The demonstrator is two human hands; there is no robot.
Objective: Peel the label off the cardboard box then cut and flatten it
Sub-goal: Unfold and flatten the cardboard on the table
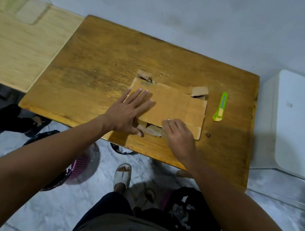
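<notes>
1. Nearest the lens, a dark-clothed lap and two bare forearms reached over a grey marbled floor [50,215], where a black-lined waste bin [196,223] held pale paper scraps.
2. On the brown wooden table [106,63], the flattened brown cardboard box [171,106] lay near the middle, small flaps jutting at its corners.
3. The left hand [130,109] pressed flat on the box's left end, fingers straight and slightly spread.
4. The right hand [180,138] sat at the near edge, fingers curled onto the cardboard; whether they pinched it could not be told.
5. A lime-green utility knife [220,107] lay just right of the box, untouched.
</notes>
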